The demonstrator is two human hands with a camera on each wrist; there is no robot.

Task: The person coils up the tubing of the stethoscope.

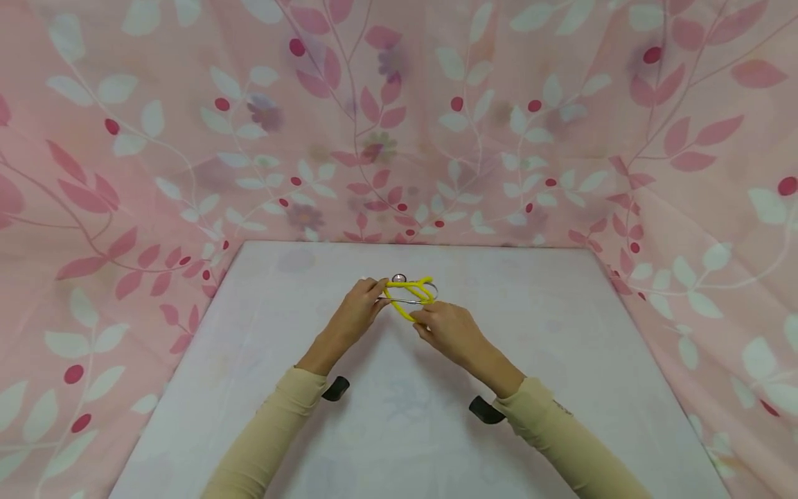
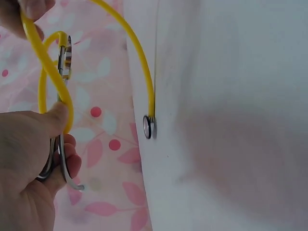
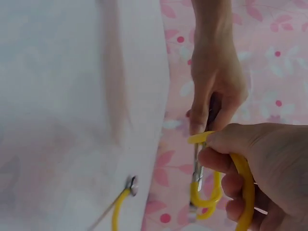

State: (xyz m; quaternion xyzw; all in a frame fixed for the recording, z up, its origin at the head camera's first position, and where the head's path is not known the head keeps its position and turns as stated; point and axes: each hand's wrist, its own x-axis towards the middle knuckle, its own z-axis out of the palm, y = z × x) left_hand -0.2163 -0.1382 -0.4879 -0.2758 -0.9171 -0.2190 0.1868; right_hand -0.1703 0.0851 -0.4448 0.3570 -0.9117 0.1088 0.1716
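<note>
A stethoscope with yellow tubing (image 1: pixel 408 285) is held up between both hands over the far middle of the table. My left hand (image 1: pixel 360 308) pinches its metal ear tubes (image 2: pixel 61 154) together with a stretch of tubing, the thumb lying on the yellow. Curled around another part of the tubing (image 3: pixel 246 192) are the fingers of my right hand (image 1: pixel 450 331). The tubing is looped about the metal part. From a free length of tube hangs the round chest piece (image 2: pixel 147 127), close to the tabletop in the left wrist view.
The white-covered table (image 1: pixel 399 430) spreads below the hands. Pink floral cloth (image 1: pixel 399 125) stands as walls at its back and both sides. A dark piece (image 1: pixel 336 389) sticks out by the left wrist, another dark piece (image 1: pixel 486 410) by the right.
</note>
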